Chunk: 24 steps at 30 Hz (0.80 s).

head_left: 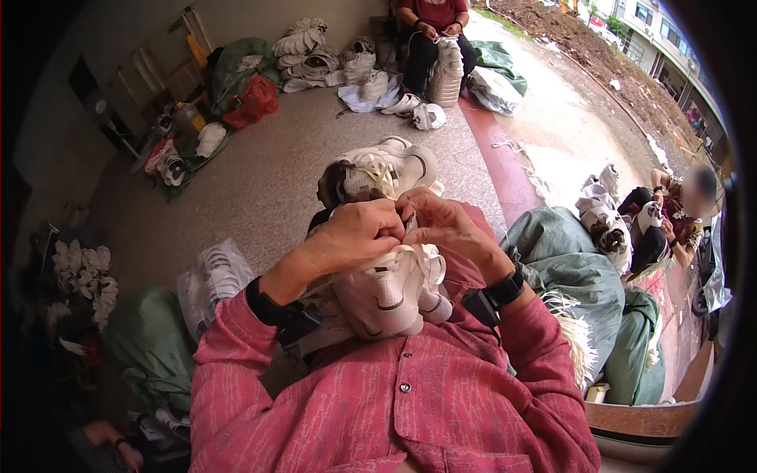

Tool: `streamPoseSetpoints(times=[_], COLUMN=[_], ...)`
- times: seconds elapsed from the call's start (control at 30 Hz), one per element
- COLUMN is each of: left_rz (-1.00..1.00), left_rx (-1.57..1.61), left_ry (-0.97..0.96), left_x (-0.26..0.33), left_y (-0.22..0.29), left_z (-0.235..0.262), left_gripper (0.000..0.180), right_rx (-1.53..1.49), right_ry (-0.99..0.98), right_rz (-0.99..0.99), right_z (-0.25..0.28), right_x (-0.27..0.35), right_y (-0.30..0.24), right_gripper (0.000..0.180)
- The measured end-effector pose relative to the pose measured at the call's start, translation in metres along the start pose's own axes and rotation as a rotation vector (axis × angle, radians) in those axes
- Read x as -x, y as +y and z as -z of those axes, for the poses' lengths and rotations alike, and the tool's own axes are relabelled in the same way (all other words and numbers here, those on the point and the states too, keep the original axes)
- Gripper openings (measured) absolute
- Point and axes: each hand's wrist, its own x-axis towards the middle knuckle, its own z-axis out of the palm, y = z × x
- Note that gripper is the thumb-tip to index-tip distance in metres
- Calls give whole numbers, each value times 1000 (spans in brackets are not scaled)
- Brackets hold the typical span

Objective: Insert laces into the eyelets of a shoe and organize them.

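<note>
In my lap lies a white shoe upper (386, 296) with a pale lace (430, 256) looped along its opening. My left hand (351, 234) is closed, thumb and fingers pinched at the upper's top edge. Facing it, my right hand (448, 223) pinches the same edge with thumb and forefinger, the fingertips of both nearly meeting. A dark strip shows between them; whether a lace end is also pinched is hidden. Just beyond my hands rests a pile of more white shoe uppers (414, 164), dark inside, with cream laces (377, 175) lying loose over them.
Green sacks (579, 272) stand at my right beside a bundle of cream laces (574, 335); another green sack (150, 339) is at left, near a clear bag of uppers (219, 276). Two co-workers (438, 20) sit at the back and far right. A red bag (252, 102) lies back left.
</note>
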Motion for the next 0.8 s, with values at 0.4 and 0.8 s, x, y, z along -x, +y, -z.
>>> streamPoseSetpoints(times=[0.4,0.8], left_rz=[87,321], left_rx=[-1167,-325], left_ry=[571,373], left_x=[46,93], left_y=[-30,-29], left_z=[178,106], left_gripper=[8,30], right_rx=[190,307], right_ry=[25,259], right_rz=[-252,-87], right_z=[-13,-19], right_x=[-7,14], right_y=[-35,-33], right_gripper=[38,17])
